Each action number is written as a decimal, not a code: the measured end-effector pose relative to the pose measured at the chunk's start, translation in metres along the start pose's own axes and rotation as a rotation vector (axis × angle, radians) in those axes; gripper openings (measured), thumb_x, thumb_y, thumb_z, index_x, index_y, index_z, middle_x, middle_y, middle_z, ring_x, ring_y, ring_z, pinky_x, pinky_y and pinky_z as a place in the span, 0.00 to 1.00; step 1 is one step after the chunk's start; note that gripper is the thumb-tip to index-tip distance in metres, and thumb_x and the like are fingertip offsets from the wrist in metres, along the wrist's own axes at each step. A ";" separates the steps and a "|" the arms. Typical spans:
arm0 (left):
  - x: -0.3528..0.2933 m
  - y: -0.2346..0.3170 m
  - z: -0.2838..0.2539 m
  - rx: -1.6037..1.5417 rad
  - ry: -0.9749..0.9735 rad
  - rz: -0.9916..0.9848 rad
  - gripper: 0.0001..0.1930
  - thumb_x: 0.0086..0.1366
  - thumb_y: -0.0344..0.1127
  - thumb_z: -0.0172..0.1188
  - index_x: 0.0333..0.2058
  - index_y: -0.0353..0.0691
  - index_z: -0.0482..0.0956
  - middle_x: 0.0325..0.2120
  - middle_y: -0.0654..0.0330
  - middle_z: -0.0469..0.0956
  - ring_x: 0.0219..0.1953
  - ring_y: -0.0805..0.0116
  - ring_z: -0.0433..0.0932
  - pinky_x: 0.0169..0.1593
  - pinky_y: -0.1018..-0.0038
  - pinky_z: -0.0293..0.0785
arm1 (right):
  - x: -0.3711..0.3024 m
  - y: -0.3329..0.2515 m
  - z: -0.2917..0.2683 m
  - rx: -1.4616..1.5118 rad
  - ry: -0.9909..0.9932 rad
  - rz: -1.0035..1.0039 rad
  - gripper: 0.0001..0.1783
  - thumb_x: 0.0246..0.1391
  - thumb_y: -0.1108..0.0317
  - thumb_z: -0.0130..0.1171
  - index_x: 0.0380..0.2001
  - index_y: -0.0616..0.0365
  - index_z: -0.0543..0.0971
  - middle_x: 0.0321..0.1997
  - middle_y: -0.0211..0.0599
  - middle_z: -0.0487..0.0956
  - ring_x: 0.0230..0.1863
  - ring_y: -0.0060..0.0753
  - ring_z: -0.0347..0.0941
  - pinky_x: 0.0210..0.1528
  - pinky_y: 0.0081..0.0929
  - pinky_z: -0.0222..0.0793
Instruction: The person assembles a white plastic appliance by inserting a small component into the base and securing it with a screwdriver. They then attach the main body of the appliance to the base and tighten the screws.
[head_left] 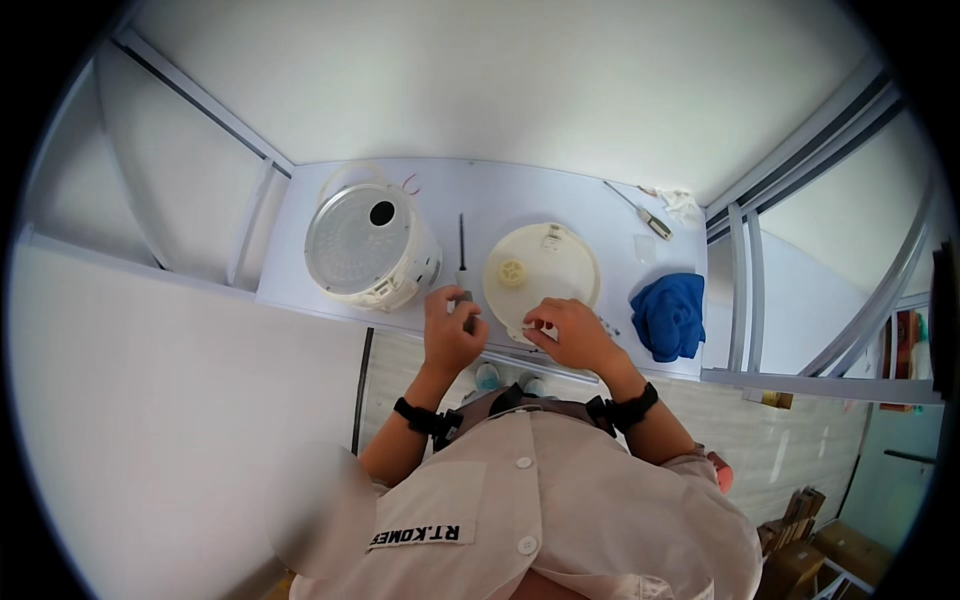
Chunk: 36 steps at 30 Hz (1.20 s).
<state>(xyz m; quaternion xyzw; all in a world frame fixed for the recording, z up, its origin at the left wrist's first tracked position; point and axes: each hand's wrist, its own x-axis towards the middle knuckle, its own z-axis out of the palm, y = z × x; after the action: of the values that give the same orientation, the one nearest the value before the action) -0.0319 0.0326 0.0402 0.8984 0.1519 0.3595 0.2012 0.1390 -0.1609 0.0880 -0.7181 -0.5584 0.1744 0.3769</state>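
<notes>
Screwdriver point(462, 245) gripped in the left hand point(455, 332), I see its shaft aim at twelve o'clock. At the six o'clock rim of the cream lid point(570, 272), the right hand point(572, 335) curls; I can't tell whether it pinches anything. White cooker body point(350, 240): lid's nine-to-ten o'clock.

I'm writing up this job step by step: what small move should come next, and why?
Probably swing the screwdriver toward the lid: the left hand holds it with the tip pointing away, beside the lid, while the right hand is at the lid's near edge.
</notes>
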 end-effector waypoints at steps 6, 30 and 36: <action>0.033 0.044 -0.006 -0.325 -0.136 0.172 0.13 0.47 0.20 0.66 0.32 0.42 0.84 0.49 0.50 0.74 0.42 0.54 0.79 0.30 0.70 0.75 | 0.003 0.000 0.009 0.392 0.096 0.199 0.25 0.69 0.61 0.64 0.62 0.64 0.74 0.39 0.41 0.83 0.39 0.33 0.81 0.43 0.32 0.77; 0.035 0.155 0.107 -0.056 -0.446 0.326 0.10 0.57 0.31 0.72 0.39 0.45 0.90 0.40 0.64 0.78 0.44 0.60 0.75 0.47 0.61 0.71 | -0.163 0.033 -0.041 0.735 0.797 0.539 0.25 0.70 0.67 0.49 0.66 0.65 0.74 0.41 0.33 0.81 0.41 0.22 0.74 0.47 0.21 0.70; 0.016 0.170 0.144 -0.041 -0.641 0.217 0.10 0.64 0.30 0.65 0.44 0.40 0.87 0.42 0.58 0.78 0.41 0.52 0.81 0.42 0.56 0.79 | -0.186 0.037 -0.046 0.690 0.686 0.544 0.23 0.70 0.69 0.52 0.65 0.63 0.75 0.46 0.28 0.80 0.45 0.20 0.71 0.52 0.21 0.69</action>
<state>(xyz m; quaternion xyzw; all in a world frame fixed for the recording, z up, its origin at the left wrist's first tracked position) 0.1029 -0.1457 0.0338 0.9725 -0.0227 0.0811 0.2172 0.1363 -0.3538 0.0596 -0.6870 -0.1086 0.1943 0.6917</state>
